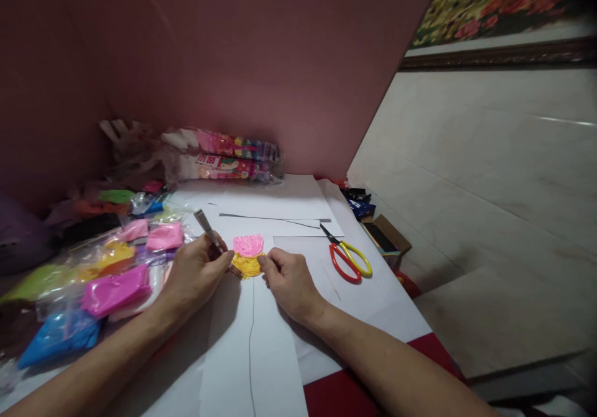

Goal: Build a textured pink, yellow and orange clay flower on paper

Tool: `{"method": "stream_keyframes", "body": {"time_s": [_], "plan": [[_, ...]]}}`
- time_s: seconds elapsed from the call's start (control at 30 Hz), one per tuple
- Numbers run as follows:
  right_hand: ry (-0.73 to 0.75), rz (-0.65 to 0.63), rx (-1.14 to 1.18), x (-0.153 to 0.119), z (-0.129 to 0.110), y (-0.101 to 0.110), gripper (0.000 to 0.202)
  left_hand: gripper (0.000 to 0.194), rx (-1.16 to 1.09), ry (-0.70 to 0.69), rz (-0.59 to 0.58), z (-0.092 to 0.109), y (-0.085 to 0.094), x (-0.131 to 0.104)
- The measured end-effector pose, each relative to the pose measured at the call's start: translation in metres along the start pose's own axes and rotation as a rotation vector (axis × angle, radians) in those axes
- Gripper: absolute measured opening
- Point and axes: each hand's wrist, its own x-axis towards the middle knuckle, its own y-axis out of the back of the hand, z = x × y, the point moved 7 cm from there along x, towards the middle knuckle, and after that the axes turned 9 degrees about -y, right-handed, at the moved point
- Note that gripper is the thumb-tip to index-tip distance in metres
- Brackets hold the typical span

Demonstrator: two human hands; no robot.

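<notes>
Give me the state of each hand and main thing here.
Left hand: gripping the tool.
Tool: held tilted.
Right hand: at the yellow clay.
Yellow clay: ridged.
Pink clay: ridged.
Paper: flat, marked with a line.
Scissors: lying down, untouched.
Clay packets: heaped, in clear plastic.

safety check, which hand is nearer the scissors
Right. The right hand is left of the scissors, not touching; the left hand is farther left, across the pink-and-yellow piece.

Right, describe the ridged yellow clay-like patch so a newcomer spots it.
On the white paper sheet with a long dark line, look between the bare left hand and bare right hand. The ridged yellow patch sits there, set apart by colour from the ridged pink patch beyond.
</notes>
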Motion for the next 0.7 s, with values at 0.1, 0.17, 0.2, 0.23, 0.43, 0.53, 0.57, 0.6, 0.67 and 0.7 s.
{"method": "stream_keyframes", "body": {"time_s": [0.1,0.17,0.2,0.23,0.43,0.53,0.57,0.6,0.67,0.7], "plan": [[-0.002,0.005,0.004,0.0,-0.001,0.001,0.035,0.015,0.049,0.002,0.033,0.0,0.004,0.001],[-0.001,0.005,0.01,0.0,-0.001,0.001,0.035,0.014,0.086,-0.018,0.062,0.001,0.007,0.0],[0.0,0.003,0.013,0.0,-0.001,0.001,0.035,0.013,0.101,-0.032,0.079,0.002,0.008,0.0],[-0.001,0.001,0.018,0.0,0.0,0.001,0.035,0.012,0.108,-0.046,0.098,0.003,0.01,0.0],[-0.009,-0.008,0.075,0.001,0.004,-0.002,0.035,0.014,0.038,-0.104,0.332,0.014,0.026,-0.006],[-0.02,0.01,0.162,0.0,0.004,0.001,0.036,0.014,0.043,-0.17,0.311,0.022,0.025,-0.007],[-0.002,0.029,0.192,-0.002,0.002,0.004,0.034,0.013,0.06,-0.217,0.279,0.026,0.023,-0.008],[0.035,0.054,0.215,-0.004,-0.002,0.008,0.03,0.013,0.075,-0.275,0.237,0.032,0.019,-0.009],[0.162,0.107,0.227,-0.01,-0.015,0.016,0.018,0.014,0.071,-0.393,0.125,0.043,0.01,-0.013],[0.235,0.125,0.217,-0.013,-0.021,0.019,0.018,0.015,0.051,-0.439,0.065,0.048,0.005,-0.016]]}}
